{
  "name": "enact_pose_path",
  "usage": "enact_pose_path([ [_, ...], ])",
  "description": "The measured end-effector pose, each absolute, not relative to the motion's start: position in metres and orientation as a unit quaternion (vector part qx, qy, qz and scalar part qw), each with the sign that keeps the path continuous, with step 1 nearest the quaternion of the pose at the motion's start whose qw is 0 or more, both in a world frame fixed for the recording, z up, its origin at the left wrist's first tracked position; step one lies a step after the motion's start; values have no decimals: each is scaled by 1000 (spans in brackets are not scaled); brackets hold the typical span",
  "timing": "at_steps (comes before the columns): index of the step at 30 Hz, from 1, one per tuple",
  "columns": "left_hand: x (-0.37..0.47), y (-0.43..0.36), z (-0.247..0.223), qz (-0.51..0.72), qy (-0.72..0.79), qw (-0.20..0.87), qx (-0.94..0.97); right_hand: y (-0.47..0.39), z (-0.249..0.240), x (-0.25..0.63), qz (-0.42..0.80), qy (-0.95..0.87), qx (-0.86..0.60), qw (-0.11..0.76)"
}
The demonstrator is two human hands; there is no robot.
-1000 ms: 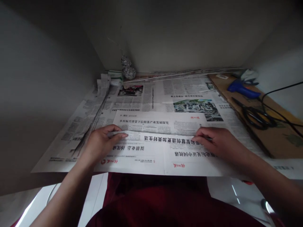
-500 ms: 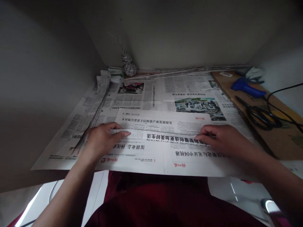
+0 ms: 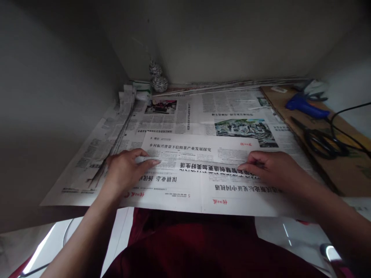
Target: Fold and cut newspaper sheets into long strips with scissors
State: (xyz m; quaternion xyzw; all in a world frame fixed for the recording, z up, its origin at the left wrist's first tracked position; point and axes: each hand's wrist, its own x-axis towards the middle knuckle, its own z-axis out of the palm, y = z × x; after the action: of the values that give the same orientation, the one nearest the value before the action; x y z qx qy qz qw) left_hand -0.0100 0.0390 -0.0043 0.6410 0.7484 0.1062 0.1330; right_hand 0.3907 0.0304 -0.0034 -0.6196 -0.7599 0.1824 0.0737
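In front of me a newspaper sheet (image 3: pixel 185 148) with a fold across it lies flat on larger spread newspapers (image 3: pixel 199 108). My left hand (image 3: pixel 129 168) grips its left end, thumb on top and fingers curled at the edge. At the right end, my right hand (image 3: pixel 265 165) pinches the fold with thumb and forefinger, the other fingers curled in. The folded-over strip between them carries large upside-down print.
On the right, a brown board (image 3: pixel 330 162) carries black-handled scissors (image 3: pixel 324 143) and a blue glue gun (image 3: pixel 307 107) with a black cord. Newspaper strips (image 3: pixel 124 116) are stacked at left. A woven paper gourd (image 3: pixel 159 79) and thin paper rods (image 3: pixel 226 87) lie along the back wall.
Both hands keep their hold at the ends of the folded newspaper sheet, almost in place. The view has shifted very slightly.
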Motion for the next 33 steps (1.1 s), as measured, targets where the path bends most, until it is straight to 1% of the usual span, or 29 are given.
enact_pose_path([
  [6, -7, 37, -6, 116, 745, 124, 645, 14, -4, 400, 214, -704, -664, 135],
  [11, -8, 37, -6, 128, 751, 120, 637, 4, -7, 397, 176, -674, -695, 177],
  [19, -13, 40, -12, 151, 762, 157, 610, 4, -16, 395, 117, -738, -646, 156],
  [33, -14, 44, -15, 138, 757, 113, 629, 6, -21, 395, 74, -757, -632, 147],
])
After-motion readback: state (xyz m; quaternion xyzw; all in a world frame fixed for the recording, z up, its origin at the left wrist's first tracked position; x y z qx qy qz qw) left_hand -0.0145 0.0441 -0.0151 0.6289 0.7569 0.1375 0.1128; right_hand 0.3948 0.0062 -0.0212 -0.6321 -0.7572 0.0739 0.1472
